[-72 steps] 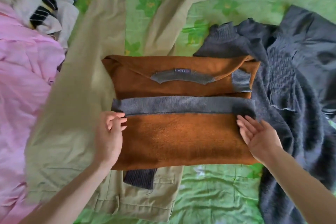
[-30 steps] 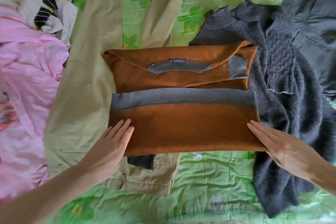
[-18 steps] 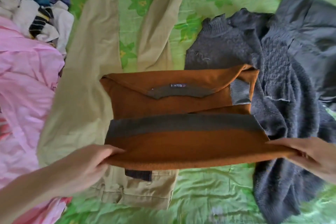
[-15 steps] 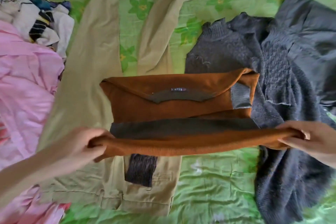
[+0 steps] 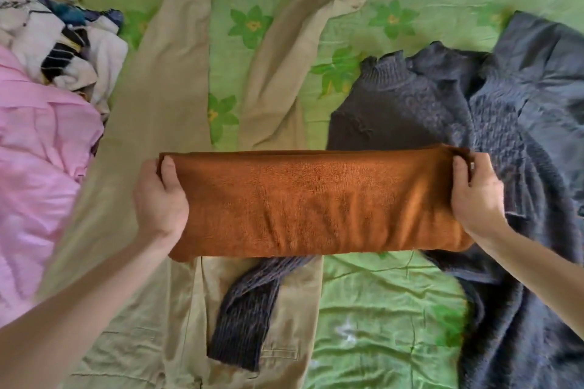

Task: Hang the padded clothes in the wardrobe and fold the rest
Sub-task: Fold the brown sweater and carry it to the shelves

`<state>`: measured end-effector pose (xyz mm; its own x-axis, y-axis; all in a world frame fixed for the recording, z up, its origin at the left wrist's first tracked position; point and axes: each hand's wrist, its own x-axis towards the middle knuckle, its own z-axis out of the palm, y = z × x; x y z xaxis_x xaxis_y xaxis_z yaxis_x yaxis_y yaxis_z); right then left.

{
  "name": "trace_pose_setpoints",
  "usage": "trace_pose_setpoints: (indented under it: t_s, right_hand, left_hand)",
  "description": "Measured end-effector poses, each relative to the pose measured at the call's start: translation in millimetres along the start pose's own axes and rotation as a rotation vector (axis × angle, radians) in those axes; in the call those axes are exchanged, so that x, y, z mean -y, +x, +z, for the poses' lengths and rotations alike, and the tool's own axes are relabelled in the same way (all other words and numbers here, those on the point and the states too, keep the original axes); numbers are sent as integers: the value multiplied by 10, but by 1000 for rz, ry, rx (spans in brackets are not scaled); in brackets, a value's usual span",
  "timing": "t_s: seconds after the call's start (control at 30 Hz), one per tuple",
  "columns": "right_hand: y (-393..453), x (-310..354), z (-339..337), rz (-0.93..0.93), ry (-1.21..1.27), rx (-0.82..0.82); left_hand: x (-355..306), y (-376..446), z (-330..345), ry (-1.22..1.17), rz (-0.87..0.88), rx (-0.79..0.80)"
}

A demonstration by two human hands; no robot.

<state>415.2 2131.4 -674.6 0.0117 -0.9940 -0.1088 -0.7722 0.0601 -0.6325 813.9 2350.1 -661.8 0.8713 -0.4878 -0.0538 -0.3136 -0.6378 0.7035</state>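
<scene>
Now both hands, left hand (image 5: 159,196) and right hand (image 5: 477,196), grip the folded rust-brown sweater (image 5: 319,202) by its ends; lower it level, edges aligned, then smooth flat.

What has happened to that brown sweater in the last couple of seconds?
The left hand and right hand took hold of the brown sweater by its near ends and folded that half away over the collar, hiding the grey bands. The khaki trousers and dark grey knitwear stayed put.
</scene>
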Motion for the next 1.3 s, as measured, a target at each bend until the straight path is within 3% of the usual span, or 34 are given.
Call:
trace_pose_setpoints:
  t_s: [0.23, 0.37, 0.47, 0.57, 0.63, 0.87, 1.1, 1.3]
  right_hand:
    - [249, -65, 302, 65, -270, -73]
    - [272, -35, 342, 46, -213, -158]
    - [151, 37, 334, -341, -251, -217]
    - [-69, 134, 442, -743, -329, 110]
    - [-156, 82, 570, -832, -456, 293]
    - [161, -331, 531, -577, -572, 288]
    - [211, -393, 558, -572, -513, 293]
    - [149, -422, 589, -421, -494, 180]
  left_hand:
    - [205, 407, 346, 72, 15, -30]
    - [249, 450, 390, 113, -50, 45]
    - [43, 219, 323, 319, 291, -19]
    - [-255, -194, 379, 426, 642, 201]
    - [-267, -384, 516, 541, 727, 366]
    - [319, -116, 582, 737, 627, 414]
    - [63, -240, 679, 711, 576, 407]
    - [-388, -734, 1167, 656, 805, 519]
